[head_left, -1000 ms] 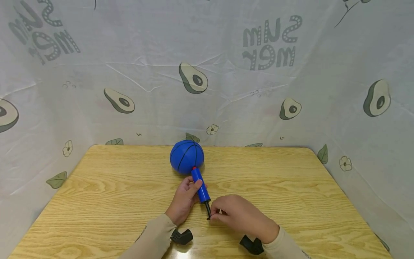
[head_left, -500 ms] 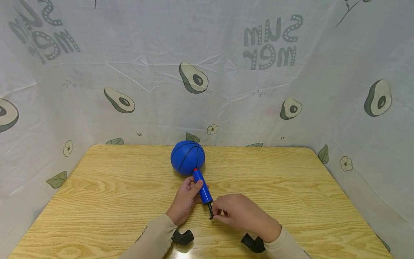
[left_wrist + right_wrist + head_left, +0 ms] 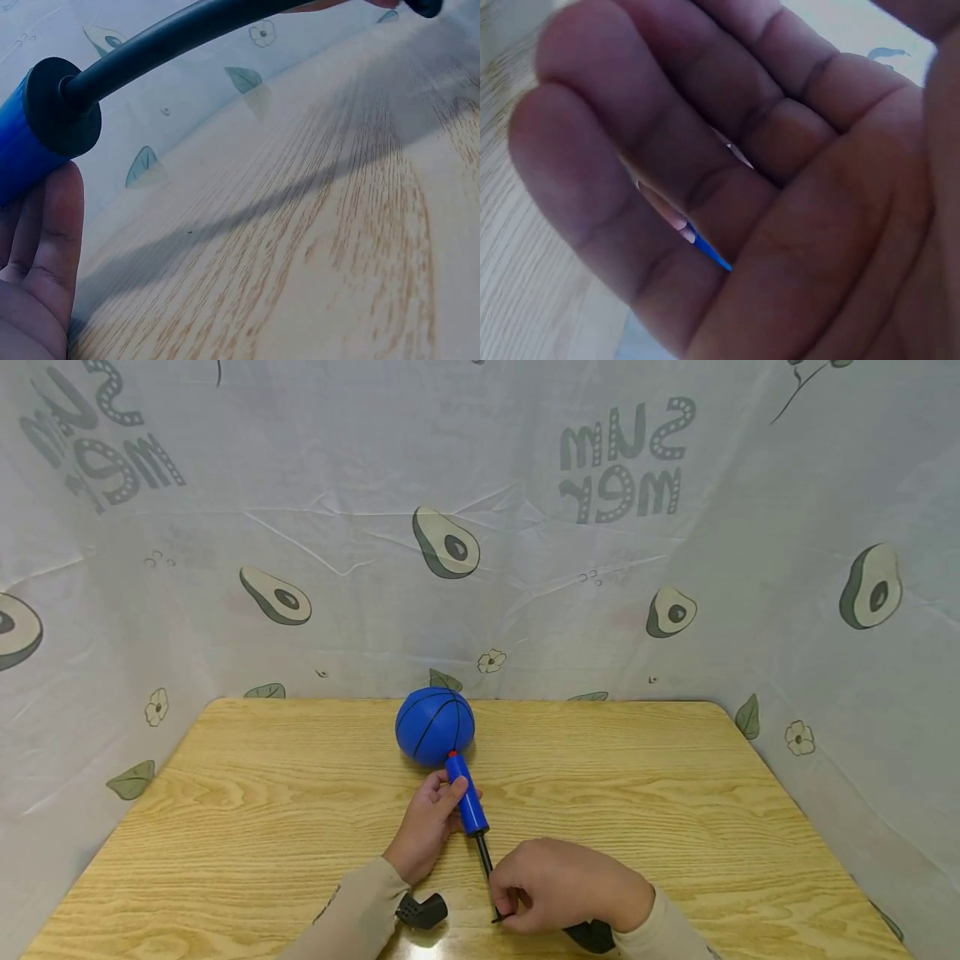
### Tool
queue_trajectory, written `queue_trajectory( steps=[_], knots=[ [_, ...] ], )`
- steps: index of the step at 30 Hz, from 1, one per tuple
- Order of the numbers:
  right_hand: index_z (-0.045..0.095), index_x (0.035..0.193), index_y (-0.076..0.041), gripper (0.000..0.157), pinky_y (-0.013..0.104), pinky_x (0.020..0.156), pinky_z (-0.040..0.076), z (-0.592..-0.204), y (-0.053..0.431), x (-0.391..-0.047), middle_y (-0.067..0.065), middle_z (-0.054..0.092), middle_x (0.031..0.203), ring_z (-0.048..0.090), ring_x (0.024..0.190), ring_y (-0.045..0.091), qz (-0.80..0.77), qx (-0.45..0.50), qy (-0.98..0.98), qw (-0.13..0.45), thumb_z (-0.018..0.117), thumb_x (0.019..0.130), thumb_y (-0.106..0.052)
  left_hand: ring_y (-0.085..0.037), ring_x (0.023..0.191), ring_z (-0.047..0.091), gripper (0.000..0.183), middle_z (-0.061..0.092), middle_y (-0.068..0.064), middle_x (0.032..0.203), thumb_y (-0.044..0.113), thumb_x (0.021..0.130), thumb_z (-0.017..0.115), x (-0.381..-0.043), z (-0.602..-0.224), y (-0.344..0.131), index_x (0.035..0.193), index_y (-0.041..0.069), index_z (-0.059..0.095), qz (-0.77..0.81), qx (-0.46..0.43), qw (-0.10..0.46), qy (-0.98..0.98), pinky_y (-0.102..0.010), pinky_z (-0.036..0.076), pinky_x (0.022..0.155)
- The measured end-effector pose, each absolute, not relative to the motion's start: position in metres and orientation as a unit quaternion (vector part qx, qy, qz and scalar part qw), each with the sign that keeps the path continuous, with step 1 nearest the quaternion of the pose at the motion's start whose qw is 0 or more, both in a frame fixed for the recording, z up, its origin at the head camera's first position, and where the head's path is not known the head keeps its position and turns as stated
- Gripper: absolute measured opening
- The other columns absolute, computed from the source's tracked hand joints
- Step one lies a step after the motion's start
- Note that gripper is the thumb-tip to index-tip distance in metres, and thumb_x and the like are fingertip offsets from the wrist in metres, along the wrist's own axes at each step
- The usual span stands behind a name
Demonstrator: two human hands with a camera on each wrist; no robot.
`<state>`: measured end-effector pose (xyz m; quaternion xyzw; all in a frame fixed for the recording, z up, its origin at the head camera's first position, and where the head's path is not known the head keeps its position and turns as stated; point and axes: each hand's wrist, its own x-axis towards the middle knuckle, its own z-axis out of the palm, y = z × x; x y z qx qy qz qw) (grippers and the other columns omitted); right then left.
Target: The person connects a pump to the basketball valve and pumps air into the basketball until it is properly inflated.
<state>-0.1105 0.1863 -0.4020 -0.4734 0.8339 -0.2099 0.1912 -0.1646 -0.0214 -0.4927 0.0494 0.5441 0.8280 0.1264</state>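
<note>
A small blue basketball [image 3: 433, 723] with black lines rests near the back edge of the table. Against its front side sits the red tip of a blue hand pump [image 3: 472, 810], slanting toward the person. My left hand [image 3: 426, 827] grips the pump's barrel, thumb on top. From the barrel's near end, a thin black rod [image 3: 172, 41] reaches out a long way. Its end is pinched by my right hand [image 3: 562, 885], close to the table's front. In the right wrist view, curled fingers [image 3: 577, 157] fill the frame and hide most of the pump.
The wooden table [image 3: 645, 777] stretches to both sides of the hands. Behind it hangs a pale curtain [image 3: 345, 527] printed with avocados. Black devices sit at the wrists, one [image 3: 422, 911] beside the left sleeve.
My right hand has moved down toward the person, drawing the rod farther out of the pump. My left hand and the basketball have stayed almost in place.
</note>
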Motion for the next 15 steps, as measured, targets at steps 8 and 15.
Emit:
queue_trajectory(
  steps=[8, 15],
  knots=[
    [0.067, 0.074, -0.023, 0.022, 0.005, 0.055, 0.036, -0.4008, 0.1831, -0.1115, -0.025, 0.05, 0.068, 0.04, 0.059, -0.013, -0.201, -0.475, 0.845, 0.139, 0.08, 0.088, -0.013, -0.018, 0.1, 0.07, 0.038, 0.07, -0.013, 0.114, 0.023, 0.108, 0.058, -0.1648, -0.4914, -0.0206, 0.132, -0.001, 0.042, 0.833, 0.036, 0.12, 0.539, -0.03, 0.058, 0.079],
    [0.073, 0.085, -0.019, 0.012, 0.009, 0.059, 0.041, -0.4027, 0.1823, -0.1134, -0.018, 0.062, 0.077, 0.047, 0.064, -0.01, -0.236, -0.43, 0.871, 0.033, 0.078, 0.094, -0.015, -0.019, 0.105, 0.068, 0.046, 0.067, -0.016, 0.118, 0.027, 0.108, 0.058, -0.1636, -0.4895, -0.0217, 0.135, -0.004, 0.039, 0.829, 0.047, 0.124, 0.543, -0.029, 0.058, 0.085]
  ],
)
